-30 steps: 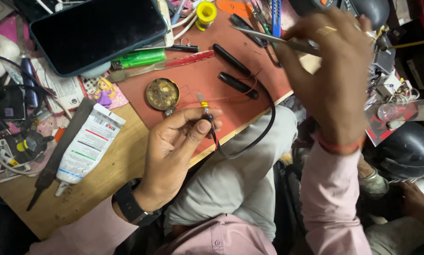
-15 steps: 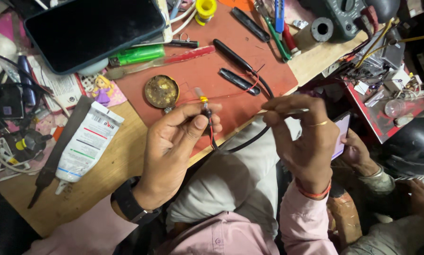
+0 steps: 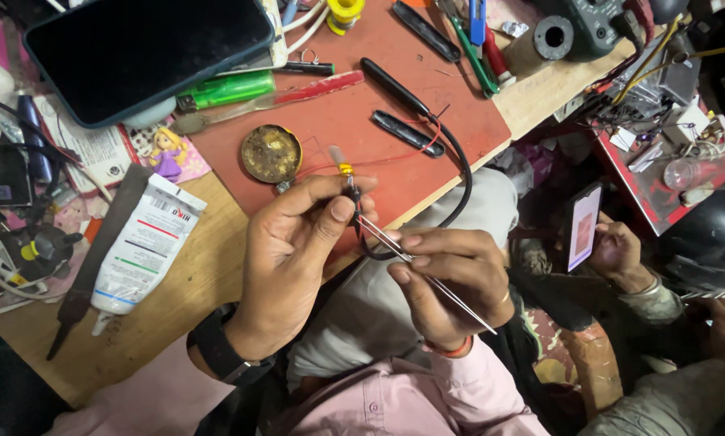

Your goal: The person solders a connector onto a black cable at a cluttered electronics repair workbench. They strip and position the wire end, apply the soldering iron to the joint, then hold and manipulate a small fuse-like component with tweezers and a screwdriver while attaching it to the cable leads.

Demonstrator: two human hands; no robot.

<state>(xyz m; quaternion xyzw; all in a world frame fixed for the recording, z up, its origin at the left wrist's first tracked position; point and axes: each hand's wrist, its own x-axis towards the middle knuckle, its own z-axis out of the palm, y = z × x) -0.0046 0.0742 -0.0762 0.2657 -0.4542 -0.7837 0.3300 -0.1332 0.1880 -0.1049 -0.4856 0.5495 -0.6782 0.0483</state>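
Black cable [image 3: 459, 173] end pinched in my left hand [image 3: 298, 258], thumb and forefinger clamped just below small yellow-tipped connector [image 3: 345, 169], held over edge of red work mat [image 3: 362, 121]. My right hand [image 3: 447, 282] clenched on steel tweezers [image 3: 411, 262], tips meeting cable right under left thumb. Step in hand, as I judge it: picking at wire end with tweezer tips. Next move calls for steady left pinch, fine tip control. Round flux tin [image 3: 271, 153] near on mat, white glue tube [image 3: 140, 246] on wooden bench [image 3: 193, 282].
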